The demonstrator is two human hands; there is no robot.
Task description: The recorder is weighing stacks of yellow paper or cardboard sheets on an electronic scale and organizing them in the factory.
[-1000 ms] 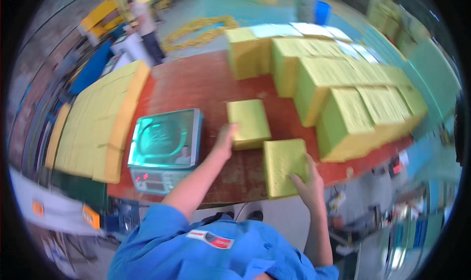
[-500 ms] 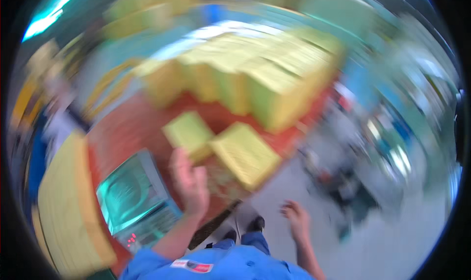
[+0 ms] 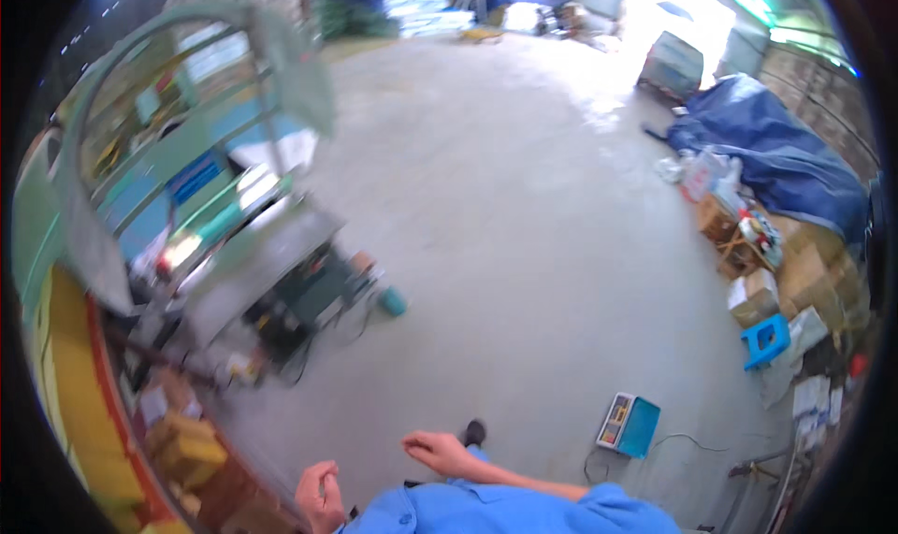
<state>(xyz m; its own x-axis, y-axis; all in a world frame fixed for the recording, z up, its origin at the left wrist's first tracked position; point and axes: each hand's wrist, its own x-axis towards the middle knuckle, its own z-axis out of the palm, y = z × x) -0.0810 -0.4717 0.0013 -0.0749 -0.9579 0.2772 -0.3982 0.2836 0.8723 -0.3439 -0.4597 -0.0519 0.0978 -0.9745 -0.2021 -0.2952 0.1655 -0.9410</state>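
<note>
My left hand [image 3: 321, 498] hangs low in front of my body, near the lower edge of the view. Its fingers are loosely bent, and nothing shows in them. In front of my waist, my right hand [image 3: 438, 452] reaches across to the left with its fingers slack and slightly curved. It looks empty and touches nothing. The nearest things to my left hand are yellow bundles [image 3: 189, 452] below a red-edged table [image 3: 122, 412] on the left.
A green-framed machine [image 3: 271, 263] stands at the left. On the floor at the right lies a scale [image 3: 629, 425] with a cable. Beyond are a blue stool [image 3: 766, 341], cardboard boxes [image 3: 809, 277] and a blue tarp [image 3: 772, 151]. A vehicle [image 3: 673, 66] stands in the far doorway.
My view has swung right, from the red table with yellow stacks and a scale to the open floor. My left hand has left the space above that table. My right hand now crosses my front.
</note>
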